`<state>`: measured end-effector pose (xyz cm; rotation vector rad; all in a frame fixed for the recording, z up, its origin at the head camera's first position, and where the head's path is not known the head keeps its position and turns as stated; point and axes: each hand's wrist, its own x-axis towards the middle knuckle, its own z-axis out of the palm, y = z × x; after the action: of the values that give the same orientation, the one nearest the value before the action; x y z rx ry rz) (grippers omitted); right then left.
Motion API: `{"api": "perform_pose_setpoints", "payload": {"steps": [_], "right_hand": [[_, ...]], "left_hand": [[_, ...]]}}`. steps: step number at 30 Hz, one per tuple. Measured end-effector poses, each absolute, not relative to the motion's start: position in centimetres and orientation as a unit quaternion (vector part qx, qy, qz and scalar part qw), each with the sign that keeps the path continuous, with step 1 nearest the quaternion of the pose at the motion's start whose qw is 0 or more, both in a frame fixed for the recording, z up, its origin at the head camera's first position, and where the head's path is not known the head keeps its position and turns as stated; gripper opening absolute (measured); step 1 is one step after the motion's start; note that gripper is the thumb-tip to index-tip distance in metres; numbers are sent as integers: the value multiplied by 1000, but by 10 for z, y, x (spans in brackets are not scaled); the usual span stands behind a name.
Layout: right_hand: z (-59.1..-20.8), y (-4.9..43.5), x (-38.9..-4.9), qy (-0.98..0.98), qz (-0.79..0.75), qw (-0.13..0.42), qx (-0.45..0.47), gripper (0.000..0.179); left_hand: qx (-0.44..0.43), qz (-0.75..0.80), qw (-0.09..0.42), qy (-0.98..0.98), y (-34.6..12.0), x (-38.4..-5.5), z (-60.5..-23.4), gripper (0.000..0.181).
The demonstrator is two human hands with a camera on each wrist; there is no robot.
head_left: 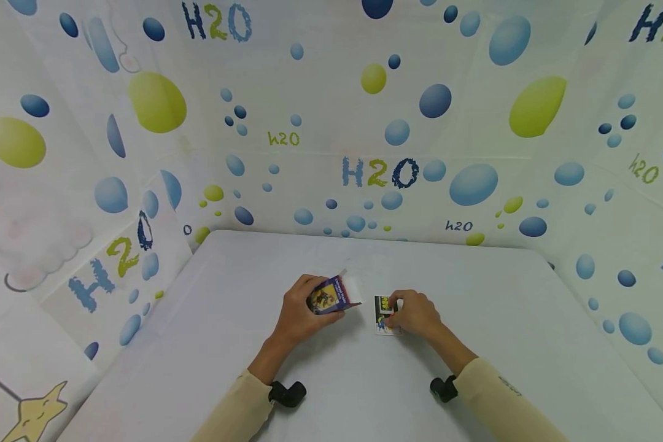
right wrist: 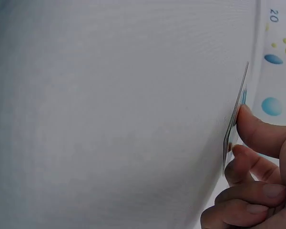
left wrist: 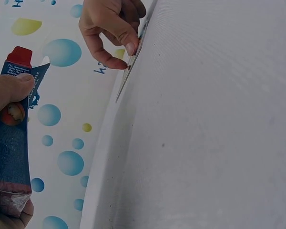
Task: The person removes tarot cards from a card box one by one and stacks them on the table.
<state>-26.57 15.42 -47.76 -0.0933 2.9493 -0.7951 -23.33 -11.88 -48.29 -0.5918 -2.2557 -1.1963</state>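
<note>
My left hand (head_left: 298,312) holds a small blue card box (head_left: 331,294) with a yellow picture on its front, tilted above the white table. The box's flap stands open on its right side. In the left wrist view the thumb lies across the box (left wrist: 12,143) near its red end. To the right, my right hand (head_left: 418,314) has its thumb and fingertips on a printed card (head_left: 380,324), black, yellow and white, at the table surface. Seen edge-on in the right wrist view, the card (right wrist: 227,138) is thin and slightly bent, thumb and bent fingers against its face.
The white-covered table (head_left: 210,368) reaches back to a patterned curtain (head_left: 320,80) with blue and green drops and H2O lettering. Black wrist cameras are strapped at both sleeves (head_left: 240,399).
</note>
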Motion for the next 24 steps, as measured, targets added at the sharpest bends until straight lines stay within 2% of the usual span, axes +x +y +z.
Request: {"api": "perform_pose_setpoints", "payload": {"steps": [9,24], "right_hand": [[-482,159,-268,950,-305,51,-32,31],[-483,159,-268,947,-317,27,-37,28]], "left_hand": [[-221,-436,266,-831,-118,-234,-483,69],[-219,-439,262,-831,-119,-234,-484,69]]}}
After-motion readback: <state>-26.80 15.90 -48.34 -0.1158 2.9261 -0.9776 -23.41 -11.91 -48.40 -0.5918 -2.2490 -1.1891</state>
